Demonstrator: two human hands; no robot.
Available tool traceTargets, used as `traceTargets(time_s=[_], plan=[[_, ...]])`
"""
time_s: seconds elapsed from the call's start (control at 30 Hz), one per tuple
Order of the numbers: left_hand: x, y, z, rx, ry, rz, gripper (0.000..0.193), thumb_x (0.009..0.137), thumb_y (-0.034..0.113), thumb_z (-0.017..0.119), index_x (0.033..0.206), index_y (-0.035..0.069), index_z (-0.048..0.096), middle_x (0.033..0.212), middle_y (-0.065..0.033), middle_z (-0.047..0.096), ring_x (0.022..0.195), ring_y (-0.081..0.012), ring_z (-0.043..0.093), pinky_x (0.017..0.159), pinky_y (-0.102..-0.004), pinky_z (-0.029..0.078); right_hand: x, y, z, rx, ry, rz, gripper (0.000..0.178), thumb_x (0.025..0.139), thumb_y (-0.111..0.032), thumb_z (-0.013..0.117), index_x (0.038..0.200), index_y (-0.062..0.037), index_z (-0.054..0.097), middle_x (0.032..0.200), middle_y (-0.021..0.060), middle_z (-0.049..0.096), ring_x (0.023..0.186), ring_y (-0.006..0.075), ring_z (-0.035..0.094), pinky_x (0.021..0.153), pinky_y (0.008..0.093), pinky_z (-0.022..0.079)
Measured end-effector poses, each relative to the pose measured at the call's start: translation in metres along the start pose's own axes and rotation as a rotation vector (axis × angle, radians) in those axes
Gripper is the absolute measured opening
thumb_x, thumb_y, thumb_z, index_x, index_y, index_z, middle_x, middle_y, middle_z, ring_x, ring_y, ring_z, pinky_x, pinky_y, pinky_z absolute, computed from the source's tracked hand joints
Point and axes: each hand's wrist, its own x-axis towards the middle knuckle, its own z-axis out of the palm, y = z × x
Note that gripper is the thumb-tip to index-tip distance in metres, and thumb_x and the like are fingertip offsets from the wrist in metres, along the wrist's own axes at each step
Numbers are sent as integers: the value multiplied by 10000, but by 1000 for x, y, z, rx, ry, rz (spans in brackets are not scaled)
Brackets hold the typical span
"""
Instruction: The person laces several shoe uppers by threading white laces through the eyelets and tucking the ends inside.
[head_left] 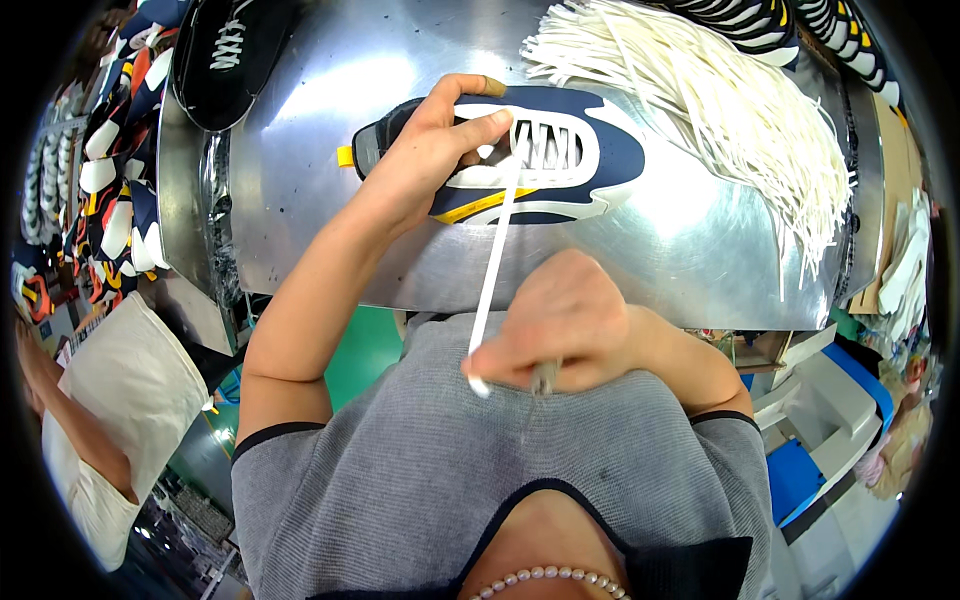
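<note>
A navy, white and yellow shoe upper (617, 150) lies on the metal table, toe to the right. My left hand (418, 160) grips it around the ankle opening, thumb beside the lacing; a tan cover sits on one fingertip. A white shoelace (495, 260) is threaded across the eyelets. From the lacing, one end runs taut toward me into my right hand (565, 320), closed on it in front of my chest. A thin metal tool (543, 378) also sticks out of that hand; motion blur hides its tip.
A heap of loose white laces (720, 110) covers the table's far right. A black laced shoe (235, 60) lies at the far left. Stacked uppers (125, 150) stand beyond the left edge. At left, another person's arm (85, 430) shows. A blue bin (797, 480) is at right.
</note>
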Motion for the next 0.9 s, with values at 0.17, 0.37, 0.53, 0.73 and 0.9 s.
traceTargets(time_s=[0.17, 0.37, 0.53, 0.73, 0.9], plan=[[-3, 5, 2, 138, 23, 27, 494, 996, 280, 611, 1410, 71, 443, 1049, -96, 650, 924, -112, 613, 850, -269, 508, -20, 28, 1, -207, 209, 384, 152, 830, -101, 745, 981, -99, 765, 854, 47, 745, 670, 159, 692, 631, 268, 539], [-60, -9, -7, 721, 123, 457, 513, 928, 184, 677, 1363, 48, 442, 1016, -244, 694, 878, -379, 695, 793, -386, 542, -47, 11, -16, 36, 443, 794, 209, 883, -177, 744, 1043, -42, 756, 899, 94, 752, 759, 89, 668, 684, 247, 521], [-57, -31, 4, 889, 219, 584, 244, 865, 81, 713, 1076, 37, 598, 825, -168, 659, 717, -360, 645, 638, -420, 490, -24, 33, 2, -375, 282, 904, 204, 861, -227, 749, 938, -38, 740, 714, 66, 704, 631, 116, 645, 627, 284, 508], [-52, -30, -2, 808, 217, 511, 241, 877, 89, 701, 1090, 27, 605, 893, -177, 687, 757, -352, 671, 659, -401, 512, -22, 44, 17, -25, 546, 727, 138, 859, -145, 752, 949, -42, 730, 678, 57, 673, 585, 82, 592, 561, 241, 472], [-53, -30, -1, 794, 208, 442, 235, 892, 110, 688, 1097, 21, 616, 897, -178, 697, 798, -360, 679, 699, -406, 518, -28, 46, 17, -377, 523, 723, 175, 845, -218, 763, 921, -62, 737, 686, 83, 693, 576, 176, 643, 556, 300, 488]])
